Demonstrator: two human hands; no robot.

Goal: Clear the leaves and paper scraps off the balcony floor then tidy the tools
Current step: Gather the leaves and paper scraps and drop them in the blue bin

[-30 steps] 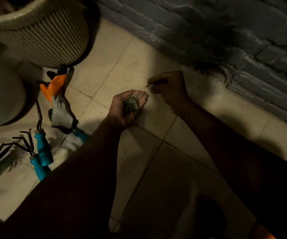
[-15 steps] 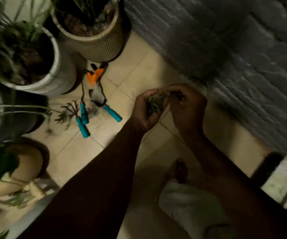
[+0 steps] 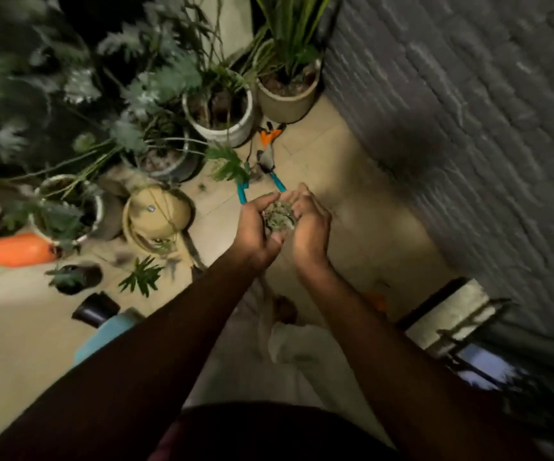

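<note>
Hands meet over a tiled balcony floor [image 3: 352,207]: the left hand [image 3: 255,224] and the right hand [image 3: 310,224] are pressed side by side, palms up and fingers curled, forming a cup around a small heap of dry grey-green leaves [image 3: 279,216]. Neither hand is clenched; the leaves rest loosely in the hollow between the two palms, well above the floor.

Just beyond the fingertips, two teal-handled garden tools [image 3: 243,194] lie on the pale tiles, their metal ends partly hidden under foliage. Next to them lies a grey work glove with orange fingertips [image 3: 268,148], its fingers pointing toward a ribbed beige pot [image 3: 288,99] that stands against the dark grey brick wall [image 3: 468,128].

A white round pot [image 3: 225,124] holding thin stems sits just left of the beige one. Farther left, a cluster of potted plants crowds the floor, among them a tan clay pot [image 3: 157,214] with trailing stems. An orange plastic object [image 3: 21,249] lies near the left edge, its form too blurred to tell. A loose green leaf sprig [image 3: 142,277] rests on the tiles below the tan pot, near a small black pot [image 3: 95,307].
</note>
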